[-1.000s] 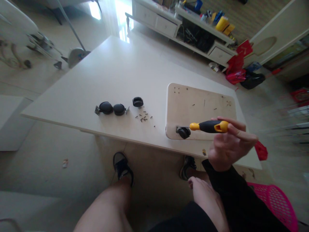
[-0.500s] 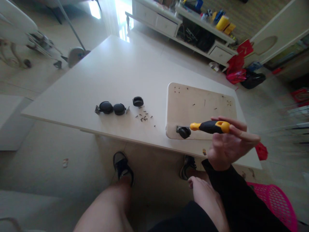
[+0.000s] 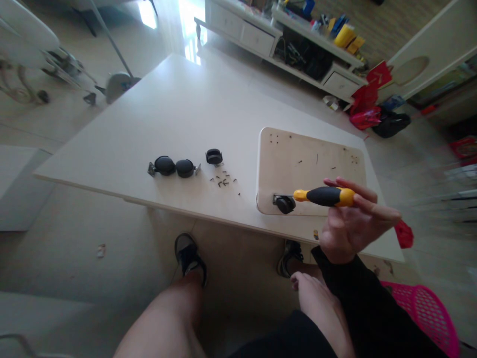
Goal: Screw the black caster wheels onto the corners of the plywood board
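My right hand (image 3: 348, 223) is closed on the rear end of a yellow and black screwdriver (image 3: 324, 196). Its shaft points left, reaching a black caster wheel (image 3: 286, 204) with a metal plate. That caster sits on the near left corner of a pale board (image 3: 309, 164) lying on the white table. Whether the tip sits in a screw is too small to see. Below the table edge, bare skin (image 3: 316, 303) beside my sleeve could be my left hand or my knee; no fingers show clearly.
Left of the board lie a pair of black casters (image 3: 164, 165), another caster (image 3: 213, 156) and several small screws (image 3: 223, 182). More screws rest on the board, which has drilled holes in its far corners. A pink basket (image 3: 428, 313) stands at lower right. My shoes are under the table edge.
The screwdriver handle has turned about its length: a yellow patch on top has given way to black. My right hand's fingers have shifted slightly; the caster and board stay put.
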### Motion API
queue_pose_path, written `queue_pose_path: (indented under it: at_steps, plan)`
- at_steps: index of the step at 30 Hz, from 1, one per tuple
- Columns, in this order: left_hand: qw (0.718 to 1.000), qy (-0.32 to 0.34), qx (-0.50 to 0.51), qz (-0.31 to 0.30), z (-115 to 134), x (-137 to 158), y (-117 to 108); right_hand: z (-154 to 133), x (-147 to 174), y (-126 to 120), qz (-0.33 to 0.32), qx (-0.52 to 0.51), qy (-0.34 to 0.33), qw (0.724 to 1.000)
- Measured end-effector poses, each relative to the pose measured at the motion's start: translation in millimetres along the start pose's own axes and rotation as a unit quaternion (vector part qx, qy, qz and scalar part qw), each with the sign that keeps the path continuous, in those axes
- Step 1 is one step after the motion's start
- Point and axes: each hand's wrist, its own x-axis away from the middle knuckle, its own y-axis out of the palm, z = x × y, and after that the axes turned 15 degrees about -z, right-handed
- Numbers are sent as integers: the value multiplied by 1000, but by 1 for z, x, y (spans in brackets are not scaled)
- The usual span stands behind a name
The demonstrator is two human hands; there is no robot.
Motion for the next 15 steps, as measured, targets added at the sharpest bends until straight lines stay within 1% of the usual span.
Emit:
queue_pose_path:
  at_steps: [2,8,12,15]
  plan:
    - [1000,-3,1,0,3,-1,1,0,1,1,-10,-7,4,1000]
    - [1000,1,2,10,9,-4,8,3,-3,-4,-19,20,-40,999]
    - [999,19,-11,29,4,-4,13,1,-4,-4,-15,26,-33,999]
    - [996,58,-10,69,-1,-3,15,-3,-2,0,-7,7,-8,1000]
